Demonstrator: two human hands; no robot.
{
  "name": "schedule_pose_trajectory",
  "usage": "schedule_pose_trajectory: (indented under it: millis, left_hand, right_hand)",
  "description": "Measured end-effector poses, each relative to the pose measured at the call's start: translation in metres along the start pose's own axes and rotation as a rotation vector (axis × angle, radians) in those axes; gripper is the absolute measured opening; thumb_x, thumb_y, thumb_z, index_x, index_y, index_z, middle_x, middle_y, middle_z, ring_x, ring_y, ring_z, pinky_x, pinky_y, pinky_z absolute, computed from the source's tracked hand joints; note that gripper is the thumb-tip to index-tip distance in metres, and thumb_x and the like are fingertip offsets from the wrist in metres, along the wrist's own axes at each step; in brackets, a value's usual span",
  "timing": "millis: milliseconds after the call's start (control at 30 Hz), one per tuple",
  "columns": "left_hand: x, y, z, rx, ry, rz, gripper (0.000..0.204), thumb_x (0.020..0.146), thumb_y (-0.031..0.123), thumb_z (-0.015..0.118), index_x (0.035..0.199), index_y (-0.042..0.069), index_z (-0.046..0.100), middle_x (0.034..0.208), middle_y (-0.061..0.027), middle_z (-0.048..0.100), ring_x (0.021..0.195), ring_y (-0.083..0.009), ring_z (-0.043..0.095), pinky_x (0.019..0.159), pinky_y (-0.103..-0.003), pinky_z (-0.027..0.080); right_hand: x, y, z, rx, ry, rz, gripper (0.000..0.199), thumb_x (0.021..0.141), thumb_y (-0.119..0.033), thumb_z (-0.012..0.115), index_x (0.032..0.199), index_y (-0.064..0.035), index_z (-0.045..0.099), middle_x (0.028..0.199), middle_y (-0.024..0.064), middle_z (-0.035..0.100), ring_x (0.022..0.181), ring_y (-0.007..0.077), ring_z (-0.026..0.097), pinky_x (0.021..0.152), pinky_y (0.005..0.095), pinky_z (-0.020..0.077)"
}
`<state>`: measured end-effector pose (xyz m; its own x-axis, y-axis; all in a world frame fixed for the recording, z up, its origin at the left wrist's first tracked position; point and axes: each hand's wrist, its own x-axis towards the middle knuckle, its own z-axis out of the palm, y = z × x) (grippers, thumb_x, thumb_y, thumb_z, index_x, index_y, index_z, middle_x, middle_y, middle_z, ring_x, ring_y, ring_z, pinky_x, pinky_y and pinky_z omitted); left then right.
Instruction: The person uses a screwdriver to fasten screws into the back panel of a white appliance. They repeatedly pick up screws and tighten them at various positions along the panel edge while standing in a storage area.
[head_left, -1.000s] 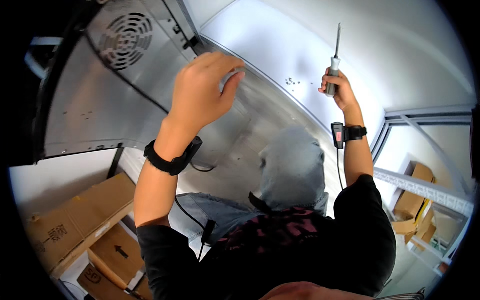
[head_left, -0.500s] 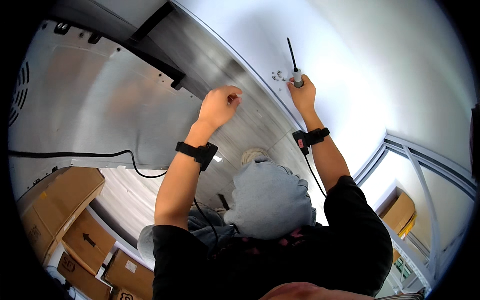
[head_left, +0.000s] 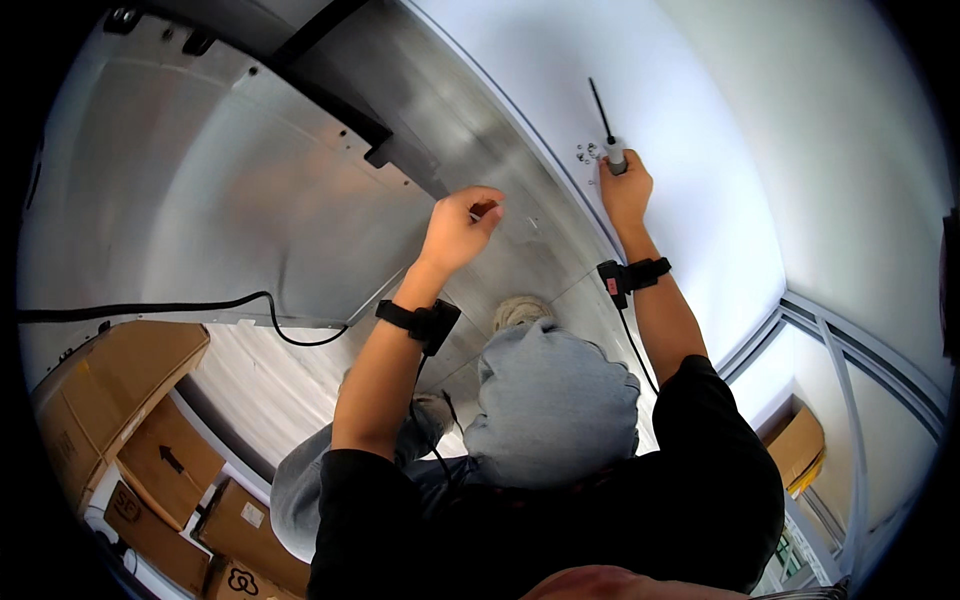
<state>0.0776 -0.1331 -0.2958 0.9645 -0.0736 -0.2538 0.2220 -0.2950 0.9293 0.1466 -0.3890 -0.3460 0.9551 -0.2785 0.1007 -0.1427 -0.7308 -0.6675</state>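
Note:
My right hand point(head_left: 629, 190) is closed around the grey handle of a screwdriver point(head_left: 600, 108), over the white tabletop point(head_left: 690, 180). Its dark shaft points away from me, and the fingertips are close beside several small screws point(head_left: 587, 152) lying near the table's left edge. My left hand point(head_left: 462, 228) hangs in the air over the strip of floor between the table and a large metal panel point(head_left: 220, 190). Its fingers are curled in, with the thumb near the index finger; whatever they may hold is too small to make out.
A black cable point(head_left: 150, 308) crosses the panel's lower part. Cardboard boxes point(head_left: 165, 450) are stacked at the lower left. A metal frame point(head_left: 840, 350) stands at the right, with another box point(head_left: 797, 450) behind it. My bent knee point(head_left: 555, 405) is between my forearms.
The whole view has shifted, so the panel, table and both hands appear farther right. My right hand keeps the screwdriver and is slightly nearer the screws. The left hand remains curled.

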Motion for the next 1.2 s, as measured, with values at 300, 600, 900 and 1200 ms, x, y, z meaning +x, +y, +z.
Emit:
schedule_pose_trajectory:
  millis: [300, 600, 900, 1200]
  left_hand:
    - [-0.005, 0.029, -0.022, -0.559, -0.191, -0.204, 0.029, 0.094, 0.024, 0.055, 0.102, -0.002, 0.063, 0.09, -0.0086, 0.066, 0.078, -0.0149, 0.061, 0.073, -0.027, 0.049]
    - [-0.017, 0.077, -0.079, -0.985, -0.458, -0.084, 0.031, 0.094, 0.03, 0.055, 0.095, 0.0, 0.062, 0.085, -0.0088, 0.065, 0.071, -0.0135, 0.059, 0.065, -0.027, 0.049]
    - [-0.033, 0.093, -0.117, -1.255, -0.433, 0.074, 0.022, 0.092, 0.024, 0.058, 0.088, 0.003, 0.06, 0.077, -0.0035, 0.062, 0.064, -0.0094, 0.055, 0.06, -0.022, 0.046]
    - [-0.044, 0.134, -0.15, -1.362, -0.315, 0.299, 0.016, 0.095, 0.018, 0.053, 0.093, 0.003, 0.057, 0.081, -0.0036, 0.058, 0.071, -0.0109, 0.054, 0.066, -0.023, 0.045]
  right_hand:
    - [0.0, -0.117, -0.051, 0.814, -0.656, 0.17, 0.015, 0.074, 0.0, 0.071, 0.08, -0.0036, 0.058, 0.078, 0.0079, 0.064, 0.061, 0.0105, 0.055, 0.055, 0.0243, 0.0443]
    - [-0.02, -0.236, -0.073, 0.638, -0.965, 0.02, 0.015, 0.073, 0.0, 0.072, 0.076, -0.0037, 0.057, 0.079, 0.0076, 0.065, 0.065, 0.012, 0.057, 0.057, 0.0243, 0.0461]
    - [-0.053, -0.317, -0.086, 0.667, -0.739, -0.177, 0.019, 0.071, 0.001, 0.075, 0.078, -0.0037, 0.058, 0.08, 0.0054, 0.064, 0.066, 0.0104, 0.056, 0.061, 0.0233, 0.0467]
    - [-0.068, -0.388, -0.114, 0.435, -0.527, -0.204, 0.023, 0.073, -0.003, 0.074, 0.089, -0.0049, 0.057, 0.076, -0.0013, 0.056, 0.064, 0.0065, 0.05, 0.057, 0.0216, 0.0411]
